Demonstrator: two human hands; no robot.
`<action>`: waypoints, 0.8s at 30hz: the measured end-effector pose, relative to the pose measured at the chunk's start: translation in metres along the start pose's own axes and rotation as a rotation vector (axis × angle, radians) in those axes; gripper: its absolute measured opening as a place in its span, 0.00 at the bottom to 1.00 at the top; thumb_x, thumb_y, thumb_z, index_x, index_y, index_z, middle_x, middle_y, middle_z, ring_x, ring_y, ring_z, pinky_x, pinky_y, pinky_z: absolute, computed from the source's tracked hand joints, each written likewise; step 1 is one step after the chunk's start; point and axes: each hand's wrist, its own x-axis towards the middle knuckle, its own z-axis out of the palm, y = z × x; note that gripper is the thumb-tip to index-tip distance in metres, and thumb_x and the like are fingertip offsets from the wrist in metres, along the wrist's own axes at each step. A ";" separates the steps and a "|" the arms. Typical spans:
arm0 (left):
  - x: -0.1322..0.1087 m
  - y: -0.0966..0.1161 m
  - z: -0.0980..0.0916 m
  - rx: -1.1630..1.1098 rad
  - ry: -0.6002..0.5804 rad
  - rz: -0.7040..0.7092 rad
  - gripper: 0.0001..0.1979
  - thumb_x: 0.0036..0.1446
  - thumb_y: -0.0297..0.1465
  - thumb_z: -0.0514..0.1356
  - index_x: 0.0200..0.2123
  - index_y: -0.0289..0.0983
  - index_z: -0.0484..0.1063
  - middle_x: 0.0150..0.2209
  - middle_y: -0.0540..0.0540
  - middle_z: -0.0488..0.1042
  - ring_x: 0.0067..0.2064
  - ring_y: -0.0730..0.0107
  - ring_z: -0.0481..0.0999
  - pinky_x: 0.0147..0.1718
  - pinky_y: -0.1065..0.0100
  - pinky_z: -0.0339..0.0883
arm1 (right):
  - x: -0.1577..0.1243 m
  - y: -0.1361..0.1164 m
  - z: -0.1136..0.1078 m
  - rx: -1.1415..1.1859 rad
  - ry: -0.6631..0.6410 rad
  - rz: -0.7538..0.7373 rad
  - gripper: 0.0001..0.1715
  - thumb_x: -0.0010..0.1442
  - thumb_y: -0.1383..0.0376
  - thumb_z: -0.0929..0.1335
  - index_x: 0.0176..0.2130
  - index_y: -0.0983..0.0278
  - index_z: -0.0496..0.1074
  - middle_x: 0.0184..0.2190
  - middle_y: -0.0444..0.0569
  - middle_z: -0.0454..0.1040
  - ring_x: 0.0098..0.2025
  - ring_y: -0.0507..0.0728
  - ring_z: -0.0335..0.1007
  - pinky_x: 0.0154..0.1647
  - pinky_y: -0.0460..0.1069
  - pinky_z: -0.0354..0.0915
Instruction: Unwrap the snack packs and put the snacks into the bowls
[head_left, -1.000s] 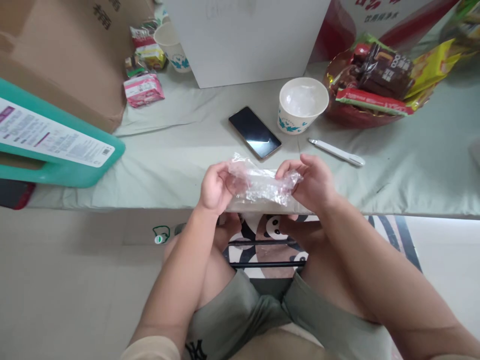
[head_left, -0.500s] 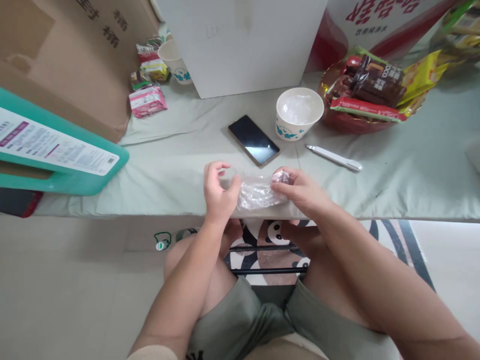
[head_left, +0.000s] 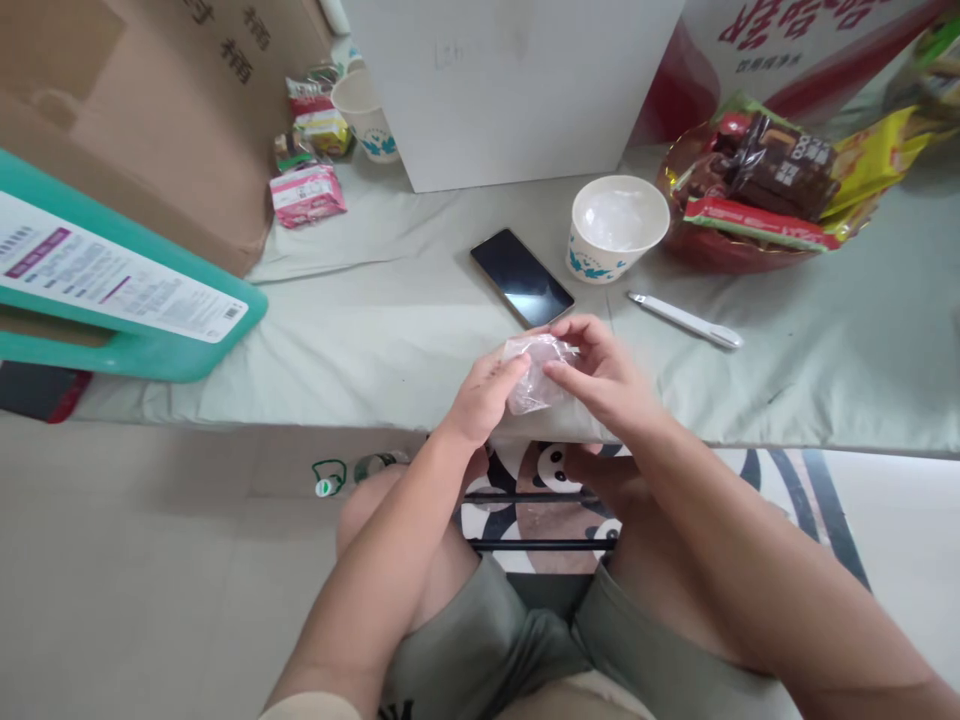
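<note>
Clear crinkled plastic (head_left: 538, 382) over near edge of tablecloth (head_left: 375, 375); left hand (head_left: 484, 395) and right hand (head_left: 609, 382) half-closed on it from either side, probably to control something so flimsy. Phone (head_left: 519, 272), paper cup (head_left: 589, 258), slim white tool (head_left: 686, 320) lie just beyond, presumably for easy reach.

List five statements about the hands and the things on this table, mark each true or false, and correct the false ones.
1. The left hand and right hand both hold crumpled clear plastic. True.
2. The phone lies left of the front paper cup. True.
3. The front paper cup is tipped on its side. False: it stands upright.
4. The white pen-like tool lies on the cloth. True.
5. The green container is at the picture's right edge. False: it is at the left.
</note>
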 end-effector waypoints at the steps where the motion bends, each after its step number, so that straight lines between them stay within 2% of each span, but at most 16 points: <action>1: 0.002 -0.001 -0.001 -0.024 -0.008 0.008 0.22 0.60 0.47 0.62 0.52 0.41 0.78 0.57 0.42 0.78 0.59 0.52 0.76 0.57 0.57 0.69 | 0.000 -0.001 0.000 0.011 -0.028 -0.003 0.28 0.49 0.51 0.79 0.40 0.58 0.65 0.39 0.44 0.72 0.38 0.53 0.69 0.36 0.49 0.68; 3: 0.005 -0.003 -0.001 0.016 0.001 0.070 0.19 0.59 0.43 0.61 0.50 0.43 0.78 0.64 0.45 0.72 0.68 0.51 0.67 0.64 0.56 0.63 | -0.002 -0.006 0.002 -0.003 -0.091 0.033 0.28 0.50 0.51 0.78 0.36 0.57 0.61 0.34 0.42 0.70 0.33 0.52 0.67 0.32 0.48 0.67; 6: 0.011 -0.003 0.003 0.113 0.007 0.143 0.17 0.57 0.39 0.60 0.49 0.44 0.76 0.65 0.46 0.71 0.70 0.54 0.63 0.68 0.57 0.57 | -0.009 -0.013 0.002 -0.121 -0.106 0.120 0.25 0.54 0.53 0.77 0.32 0.58 0.58 0.28 0.40 0.64 0.28 0.52 0.62 0.27 0.48 0.62; 9: 0.018 -0.001 0.009 0.082 0.065 0.172 0.16 0.60 0.39 0.58 0.50 0.43 0.72 0.60 0.45 0.73 0.68 0.57 0.65 0.68 0.58 0.57 | -0.012 -0.014 -0.004 -0.219 0.038 0.107 0.21 0.54 0.56 0.75 0.31 0.58 0.60 0.25 0.40 0.63 0.26 0.52 0.58 0.26 0.49 0.58; 12: 0.026 0.002 0.013 0.045 0.170 0.189 0.14 0.65 0.42 0.53 0.47 0.42 0.70 0.57 0.44 0.74 0.66 0.59 0.67 0.66 0.59 0.58 | -0.006 -0.009 -0.015 -0.304 0.236 0.041 0.19 0.52 0.59 0.73 0.27 0.58 0.59 0.21 0.39 0.58 0.24 0.51 0.54 0.26 0.49 0.54; 15: 0.030 0.005 0.017 0.049 0.214 0.191 0.16 0.68 0.43 0.48 0.43 0.41 0.71 0.53 0.44 0.75 0.61 0.61 0.71 0.63 0.61 0.61 | 0.004 -0.006 -0.024 -0.335 0.363 -0.021 0.17 0.52 0.60 0.72 0.26 0.59 0.60 0.21 0.39 0.59 0.24 0.51 0.53 0.27 0.49 0.53; 17: 0.031 0.006 0.019 0.059 0.230 0.208 0.17 0.69 0.43 0.47 0.40 0.40 0.70 0.49 0.44 0.75 0.57 0.61 0.72 0.60 0.62 0.63 | 0.011 -0.008 -0.027 -0.375 0.445 -0.114 0.15 0.53 0.61 0.72 0.27 0.58 0.60 0.22 0.39 0.60 0.25 0.51 0.54 0.28 0.49 0.53; 21: 0.033 0.008 0.020 0.057 0.288 0.245 0.14 0.68 0.39 0.50 0.36 0.40 0.70 0.44 0.44 0.74 0.52 0.61 0.72 0.53 0.62 0.67 | 0.027 -0.026 -0.027 -0.520 0.558 -0.348 0.17 0.55 0.64 0.73 0.26 0.57 0.60 0.24 0.41 0.60 0.27 0.52 0.55 0.31 0.50 0.56; 24: 0.036 0.010 0.020 0.031 0.329 0.250 0.11 0.67 0.38 0.52 0.35 0.40 0.70 0.42 0.44 0.73 0.50 0.61 0.71 0.48 0.64 0.67 | 0.046 -0.053 -0.030 -0.748 0.592 -0.456 0.17 0.56 0.64 0.72 0.26 0.56 0.60 0.29 0.47 0.65 0.34 0.57 0.67 0.41 0.54 0.65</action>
